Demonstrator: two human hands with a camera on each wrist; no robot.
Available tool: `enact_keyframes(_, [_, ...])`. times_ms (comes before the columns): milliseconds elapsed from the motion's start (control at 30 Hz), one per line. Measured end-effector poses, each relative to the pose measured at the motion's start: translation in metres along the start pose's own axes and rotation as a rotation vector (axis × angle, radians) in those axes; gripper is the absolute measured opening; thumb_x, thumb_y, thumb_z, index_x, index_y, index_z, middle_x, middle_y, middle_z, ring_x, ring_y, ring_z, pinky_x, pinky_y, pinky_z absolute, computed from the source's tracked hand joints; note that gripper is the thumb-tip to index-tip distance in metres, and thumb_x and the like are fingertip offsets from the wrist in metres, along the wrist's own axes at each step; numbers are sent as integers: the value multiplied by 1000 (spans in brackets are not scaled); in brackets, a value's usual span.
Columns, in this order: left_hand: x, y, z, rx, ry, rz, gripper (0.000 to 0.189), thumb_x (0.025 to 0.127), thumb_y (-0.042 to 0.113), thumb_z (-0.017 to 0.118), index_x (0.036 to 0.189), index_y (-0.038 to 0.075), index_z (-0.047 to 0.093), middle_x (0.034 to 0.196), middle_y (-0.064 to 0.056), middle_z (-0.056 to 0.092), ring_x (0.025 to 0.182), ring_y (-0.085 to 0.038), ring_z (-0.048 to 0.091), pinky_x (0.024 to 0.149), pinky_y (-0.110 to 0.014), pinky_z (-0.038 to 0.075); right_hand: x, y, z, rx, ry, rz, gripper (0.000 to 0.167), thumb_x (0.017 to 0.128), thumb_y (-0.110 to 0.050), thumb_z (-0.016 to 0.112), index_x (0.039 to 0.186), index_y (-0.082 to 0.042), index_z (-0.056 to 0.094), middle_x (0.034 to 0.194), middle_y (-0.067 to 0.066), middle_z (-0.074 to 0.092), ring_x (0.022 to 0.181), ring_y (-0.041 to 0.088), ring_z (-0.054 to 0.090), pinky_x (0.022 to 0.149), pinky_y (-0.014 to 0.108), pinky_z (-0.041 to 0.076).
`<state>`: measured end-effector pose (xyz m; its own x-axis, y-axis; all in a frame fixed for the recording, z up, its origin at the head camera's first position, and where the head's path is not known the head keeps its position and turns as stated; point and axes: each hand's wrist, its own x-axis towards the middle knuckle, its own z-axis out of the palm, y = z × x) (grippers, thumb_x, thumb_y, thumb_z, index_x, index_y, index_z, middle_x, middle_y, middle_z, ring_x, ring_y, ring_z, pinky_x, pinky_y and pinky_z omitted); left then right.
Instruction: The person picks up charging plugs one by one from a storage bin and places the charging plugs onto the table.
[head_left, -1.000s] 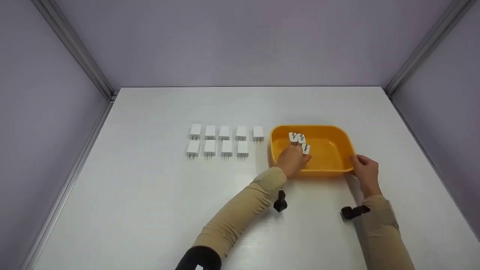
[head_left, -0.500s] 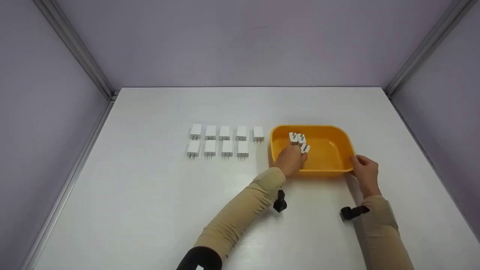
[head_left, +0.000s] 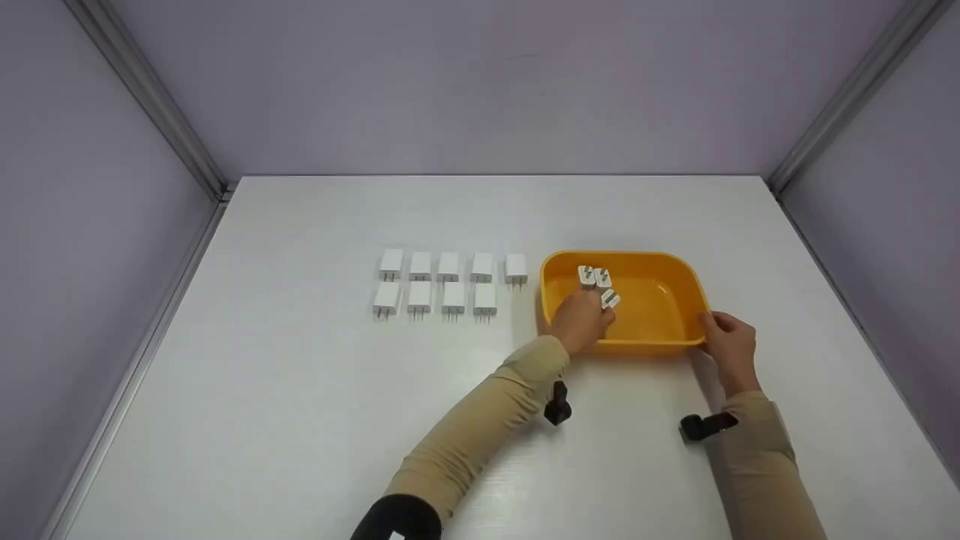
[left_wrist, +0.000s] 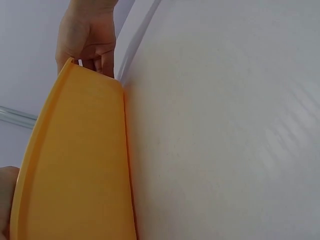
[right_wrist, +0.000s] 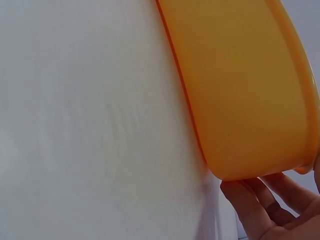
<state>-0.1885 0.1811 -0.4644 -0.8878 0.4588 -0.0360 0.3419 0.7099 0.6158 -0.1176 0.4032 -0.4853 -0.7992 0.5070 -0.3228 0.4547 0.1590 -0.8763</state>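
My left hand reaches over the near rim into an orange plastic bin. Between its thumb and fingers it pinches a white plug charger, tilted, prongs facing up. Two more chargers stand side by side in the bin just beyond the fingers, prongs up. With thumb and fingers, my right hand grips the bin's near right corner. The right wrist view has those fingers on the outer wall. Only a sliver of the left hand enters the left wrist view, the bin wall hiding the rest.
Several white chargers lie in two rows on the white table left of the bin, prongs pointing nearer. Grey-lilac walls enclose the table at the back and sides.
The charger at my left hand has turned and tilted a little, with the fingers shifting slightly. My right hand and the bin have stayed in place.
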Motion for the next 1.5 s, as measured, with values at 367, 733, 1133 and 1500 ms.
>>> enact_keyframes(367, [-2, 0, -4, 7, 13, 60, 21, 94, 21, 58, 109, 9, 67, 84, -1, 72, 57, -3, 54, 50, -12, 38, -1, 0, 0, 11, -2, -10, 55, 97, -32, 48, 139, 3, 46, 112, -2, 56, 82, -7, 56, 71, 5, 52])
enact_keyframes(733, [-8, 3, -14, -40, 4, 89, 18, 94, 20, 58, 104, 7, 66, 79, -3, 70, 53, -4, 50, 48, -11, 33, 0, 1, 2, 8, 17, -25, 53, 98, -30, 48, 138, 5, 47, 108, -3, 56, 79, -9, 55, 69, 5, 52])
enact_keyframes(1133, [-16, 6, -24, -101, -3, 67, 26, 94, 24, 59, 115, 10, 66, 104, 0, 71, 67, -5, 50, 56, -12, 36, -1, -1, 2, -12, -2, 12, 55, 98, -32, 45, 141, 2, 44, 131, 11, 50, 85, -6, 54, 71, 4, 52])
enact_keyframes(1500, [-17, 3, -31, -114, 89, 149, 19, 91, 23, 61, 95, 6, 69, 80, -3, 68, 60, -5, 44, 54, -10, 32, 0, 1, 0, 56, -9, -11, 54, 98, -29, 49, 139, 5, 45, 99, -10, 56, 80, -8, 56, 70, 5, 52])
